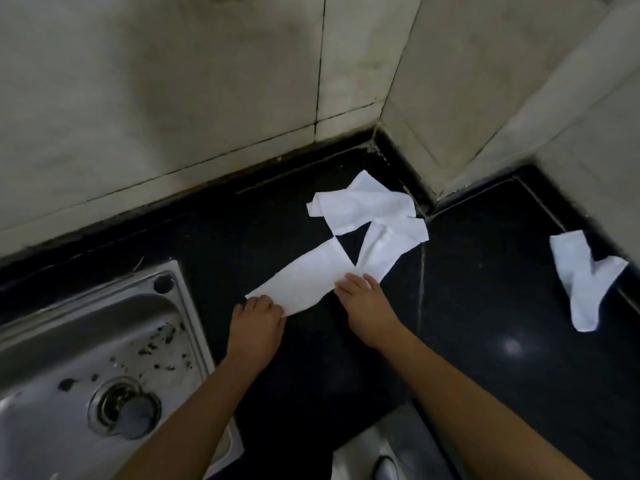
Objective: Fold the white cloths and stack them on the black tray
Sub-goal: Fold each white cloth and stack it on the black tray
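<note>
Head view showed the white cloth flat on the worktop, spanning both hands: right hand fingers extended on one corner, left hand at the other, grip indeterminable, evidently tensioning it for folding.
</note>
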`<state>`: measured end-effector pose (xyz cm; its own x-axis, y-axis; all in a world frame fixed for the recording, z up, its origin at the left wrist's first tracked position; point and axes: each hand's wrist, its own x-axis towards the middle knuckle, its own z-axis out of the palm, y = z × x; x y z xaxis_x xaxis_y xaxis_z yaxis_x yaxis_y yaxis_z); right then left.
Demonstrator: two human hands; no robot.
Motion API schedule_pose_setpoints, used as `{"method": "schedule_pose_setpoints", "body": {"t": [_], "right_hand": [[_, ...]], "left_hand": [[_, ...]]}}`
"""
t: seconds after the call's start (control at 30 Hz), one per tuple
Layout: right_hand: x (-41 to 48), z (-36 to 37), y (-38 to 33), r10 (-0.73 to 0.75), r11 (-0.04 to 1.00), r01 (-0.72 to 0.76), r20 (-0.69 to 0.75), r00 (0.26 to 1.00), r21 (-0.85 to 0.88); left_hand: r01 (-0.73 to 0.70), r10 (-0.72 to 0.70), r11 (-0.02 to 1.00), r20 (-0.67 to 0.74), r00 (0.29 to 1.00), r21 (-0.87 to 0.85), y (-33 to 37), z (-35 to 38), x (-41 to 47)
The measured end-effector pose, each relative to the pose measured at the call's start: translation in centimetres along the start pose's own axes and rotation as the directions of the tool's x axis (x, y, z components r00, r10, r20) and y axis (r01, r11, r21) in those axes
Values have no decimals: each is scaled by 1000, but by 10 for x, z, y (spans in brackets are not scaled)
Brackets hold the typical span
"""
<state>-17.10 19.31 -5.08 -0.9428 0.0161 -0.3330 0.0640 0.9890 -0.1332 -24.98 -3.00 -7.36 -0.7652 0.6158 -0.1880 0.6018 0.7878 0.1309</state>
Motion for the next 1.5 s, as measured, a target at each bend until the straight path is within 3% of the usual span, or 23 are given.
{"method": "schedule_pose_setpoints", "body": {"t": [0.1,0.17,0.27,0.5,0.73,0.83,0.9,1.0,1.07,1.2,1.27,1.4,1.5], "right_hand": [[5,-11,4,66,976,3,-309,949,217],[5,-31,4,175,932,-55,-312,934,359],[-2,-62,12,316,849,-181,-202,927,497],[-55,-112,49,311,882,-155,-301,902,446],[-173,-148,102,443,849,-180,-481,757,497],[-226,-150,128,515,814,-237,-471,716,529],[-263,-150,148,556,784,-252,-462,691,567],[-309,-140,172,582,752,-294,-384,716,590],[-332,-127,188,590,741,-334,-329,737,582],[-358,-100,218,639,724,-420,-302,708,548],[-363,-97,229,665,715,-434,-342,663,548],[-371,-98,241,681,721,-393,-479,554,571],[-373,-92,233,685,716,-345,-517,514,606]], "left_hand": [[-15,4,995,-118,993,-94,-8,-9,8],[-17,-6,992,-180,984,-127,-13,-20,17],[-65,37,993,-260,965,-102,-13,-45,31],[-208,152,973,-399,904,-101,38,-114,50],[-387,161,847,-518,840,-365,149,-171,45],[-483,281,832,-542,792,-274,197,-183,37],[-579,417,801,-552,723,-153,228,-186,33],[-675,591,737,-512,623,29,262,-179,30],[-693,642,716,-466,609,81,283,-167,28],[-617,582,787,-373,723,31,320,-152,29],[-583,543,812,-395,741,21,337,-155,32],[-537,425,842,-550,719,-51,367,-171,29],[-557,416,830,-634,653,-29,365,-172,22]]}}
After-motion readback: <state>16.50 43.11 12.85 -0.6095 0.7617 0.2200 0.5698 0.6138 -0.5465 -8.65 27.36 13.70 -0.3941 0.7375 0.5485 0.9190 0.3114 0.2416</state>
